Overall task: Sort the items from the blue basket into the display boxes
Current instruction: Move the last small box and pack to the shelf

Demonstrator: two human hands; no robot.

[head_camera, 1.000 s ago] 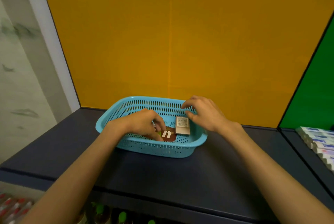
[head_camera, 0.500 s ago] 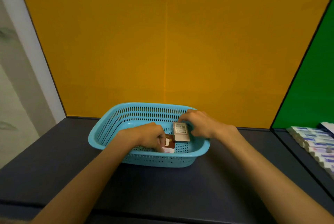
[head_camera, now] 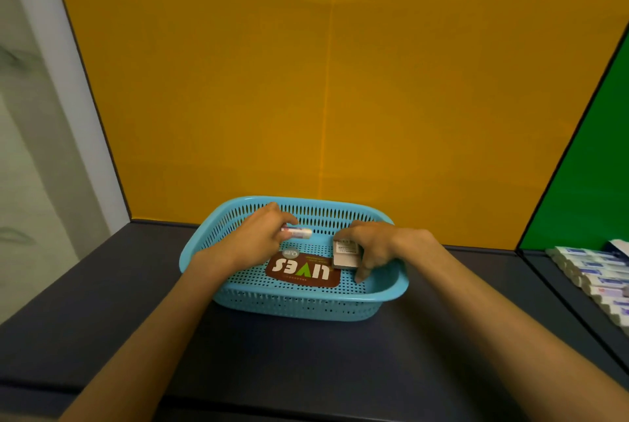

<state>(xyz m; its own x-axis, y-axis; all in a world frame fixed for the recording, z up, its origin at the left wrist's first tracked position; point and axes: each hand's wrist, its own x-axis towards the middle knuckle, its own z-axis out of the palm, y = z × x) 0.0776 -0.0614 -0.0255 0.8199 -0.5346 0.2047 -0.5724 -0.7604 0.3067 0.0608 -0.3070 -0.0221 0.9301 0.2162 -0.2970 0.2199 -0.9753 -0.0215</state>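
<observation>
Our left hand (head_camera: pixel 258 238) pinches a small tube (head_camera: pixel 299 233), long axis sideways; our right hand (head_camera: pixel 369 246) grips a grey box (head_camera: pixel 345 255). Both are inside the blue basket (head_camera: pixel 299 306). The brown packet (head_camera: pixel 303 269) lies flat between the hands, lengthwise left-to-right.

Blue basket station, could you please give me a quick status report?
Left hand grips small tube. Right hand holds grey box. Brown packet in blue basket.

The blue basket (head_camera: pixel 292 306) walls ring both hands; the dark shelf (head_camera: pixel 102 302) lies bare around it.
</observation>
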